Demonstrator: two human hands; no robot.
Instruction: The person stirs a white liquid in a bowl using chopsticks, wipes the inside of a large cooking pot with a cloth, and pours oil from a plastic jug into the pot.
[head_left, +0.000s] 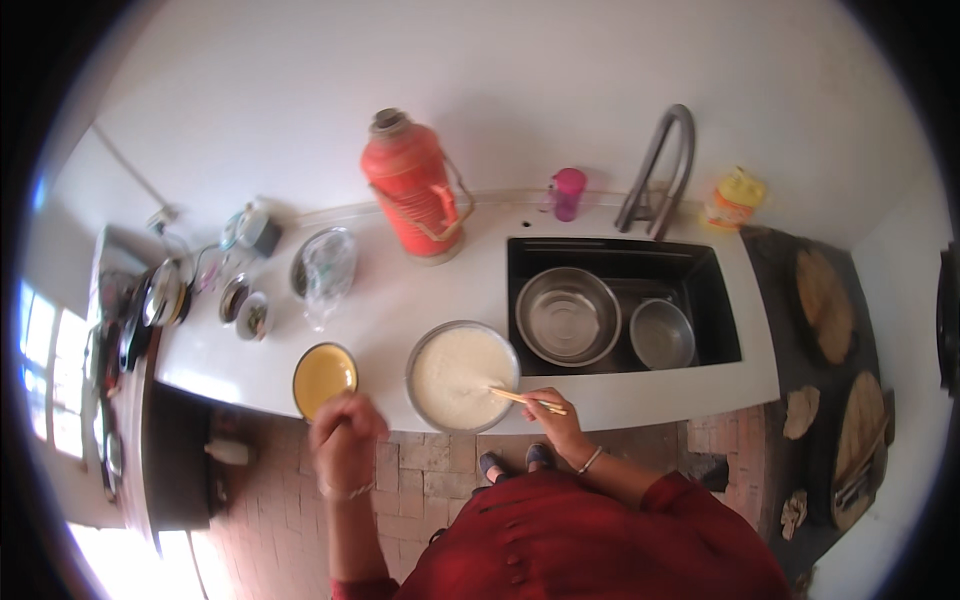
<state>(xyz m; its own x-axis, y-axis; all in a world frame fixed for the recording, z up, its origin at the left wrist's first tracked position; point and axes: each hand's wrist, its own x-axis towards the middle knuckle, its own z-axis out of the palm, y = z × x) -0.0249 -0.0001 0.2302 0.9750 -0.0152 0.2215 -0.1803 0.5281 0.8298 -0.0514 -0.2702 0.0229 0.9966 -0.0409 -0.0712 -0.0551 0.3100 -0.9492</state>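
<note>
My right hand (557, 424) grips a pair of wooden chopsticks (525, 400). Their tips reach into a pale, thick batter-like mixture (457, 371) in a round metal basin (410, 390) at the counter's front edge. My left hand (347, 439) is blurred, with its fingers curled, and overlaps the near rim of a yellow bowl (324, 373). The inside of that bowl looks bare. Whether the left hand touches the bowl or holds anything, I cannot tell.
Behind the basin stands a red thermos flask (416, 187). The black sink (720, 315) at right holds two metal basins (568, 316), below a tall faucet (679, 142). A clear plastic bag (330, 266) and small bowls (255, 319) sit left. A dark stove top (814, 397) adjoins the counter.
</note>
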